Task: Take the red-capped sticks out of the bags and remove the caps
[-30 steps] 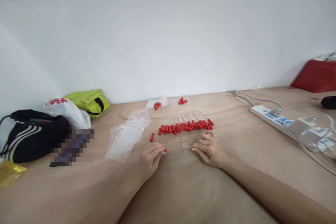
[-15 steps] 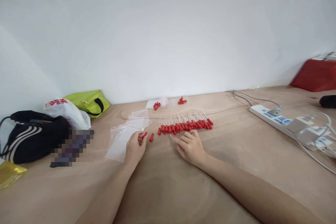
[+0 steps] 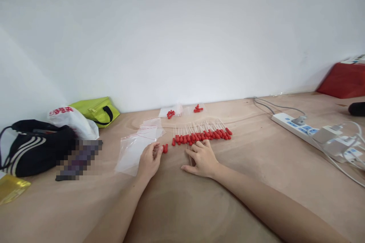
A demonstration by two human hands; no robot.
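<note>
A row of several clear droppers with red bulbs (image 3: 202, 135) lies on the wooden table (image 3: 199, 205). My right hand (image 3: 201, 158) rests flat just in front of that row, fingers stretched toward it and holding nothing. My left hand (image 3: 149, 160) lies at the corner of a clear zip bag (image 3: 132, 153). Its fingers are loosely apart, with the tips right beside two loose red bulbs (image 3: 165, 148). More clear zip bags (image 3: 151, 128) lie behind the left hand. Two small bags holding red bulbs (image 3: 170, 113) sit near the wall.
A black striped bag (image 3: 34, 148), a white plastic bag (image 3: 72, 121) and a lime green pouch (image 3: 98, 110) sit at the left. A white power strip (image 3: 296, 129) with plugs and cables lies at the right, a red box (image 3: 343, 81) behind it.
My left hand carried a red bulb forward and left, then set it down beside the other loose bulb. My right hand moved left, let go of a thin tube and flattened out.
</note>
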